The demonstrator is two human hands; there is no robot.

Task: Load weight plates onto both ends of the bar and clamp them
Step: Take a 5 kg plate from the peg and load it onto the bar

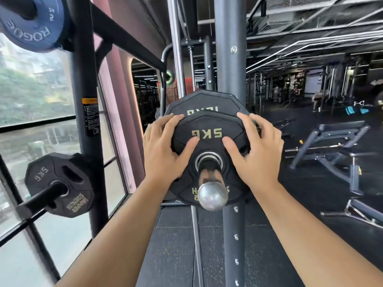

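A black 5 kg plate (209, 125) sits on the chrome bar sleeve (211, 194), whose rounded end points at me. Behind it on the same sleeve is a larger black 10 kg plate (204, 100). My left hand (163, 150) grips the 5 kg plate's left rim, fingers curled over the edge and thumb on its face. My right hand (257, 150) grips the right rim the same way. No clamp is visible.
A dark rack upright (230, 59) stands right behind the plates. On the left upright (85, 100) a storage peg holds another 5 kg plate (60, 183), and a blue plate (33, 23) hangs above. A bench (331, 146) stands to the right on black floor.
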